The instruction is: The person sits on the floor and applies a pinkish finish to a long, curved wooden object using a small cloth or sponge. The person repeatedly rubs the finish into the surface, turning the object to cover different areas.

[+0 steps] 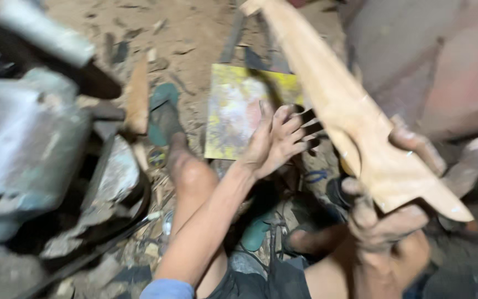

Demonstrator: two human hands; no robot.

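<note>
While the right hand (385, 216) grips a carved wooden piece (355, 119), the left hand (275, 141) hovers spread, empty.

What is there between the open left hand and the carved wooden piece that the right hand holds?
In the head view nothing lies between: the left hand spreads its fingers just short of the wooden piece. The right hand grips its lower end.

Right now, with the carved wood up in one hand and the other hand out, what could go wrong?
1. The right hand grips the wood piece only at its lower end; the long upper part could swing or slip.
2. The left hand is open and holds nothing, fingers spread near the piece's edge; it could get knocked.
3. The machine and its belt sit close to the bare leg, and scraps litter the ground.
</note>
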